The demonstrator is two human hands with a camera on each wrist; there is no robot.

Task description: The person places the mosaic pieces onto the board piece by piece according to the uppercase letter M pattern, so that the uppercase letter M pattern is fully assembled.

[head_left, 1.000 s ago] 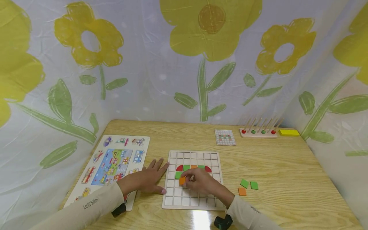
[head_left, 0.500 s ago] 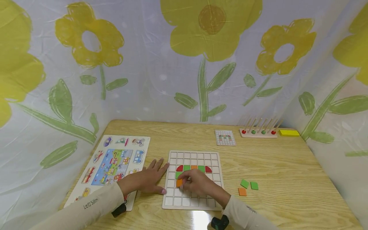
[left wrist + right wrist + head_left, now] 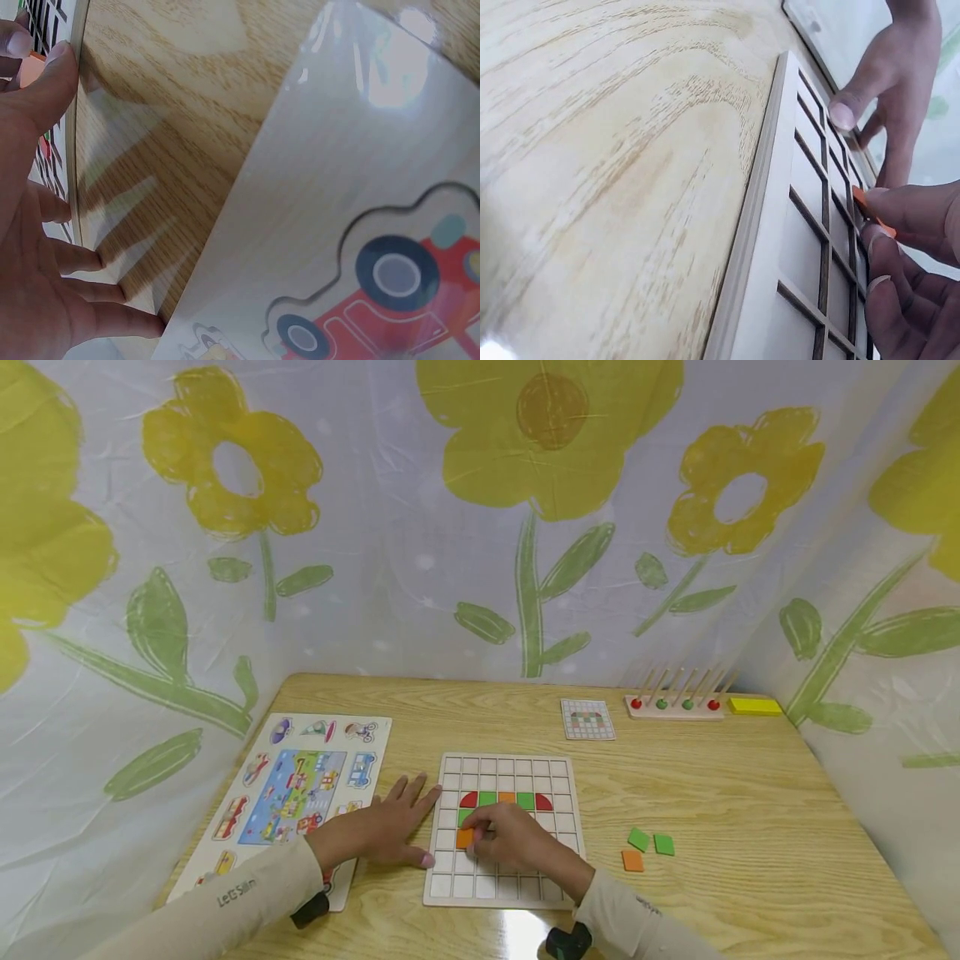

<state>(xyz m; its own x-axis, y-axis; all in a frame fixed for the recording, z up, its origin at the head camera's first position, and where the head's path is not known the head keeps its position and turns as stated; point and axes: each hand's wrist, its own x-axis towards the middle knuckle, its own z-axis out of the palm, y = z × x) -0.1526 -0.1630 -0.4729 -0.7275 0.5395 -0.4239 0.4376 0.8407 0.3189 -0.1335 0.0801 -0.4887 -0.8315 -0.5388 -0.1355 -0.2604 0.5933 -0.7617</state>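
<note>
Orange tile (image 3: 464,839), pinched in your right hand (image 3: 508,837), has shifted left, likely almost seated in the grid board (image 3: 465,887); left hand (image 3: 392,828), fingers spread.

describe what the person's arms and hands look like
The left sleeve and right sleeve are pale beige and reach the wrists, both with dark lettering. A black device shows at each wrist. The left hand and right hand wear no gloves.
</note>
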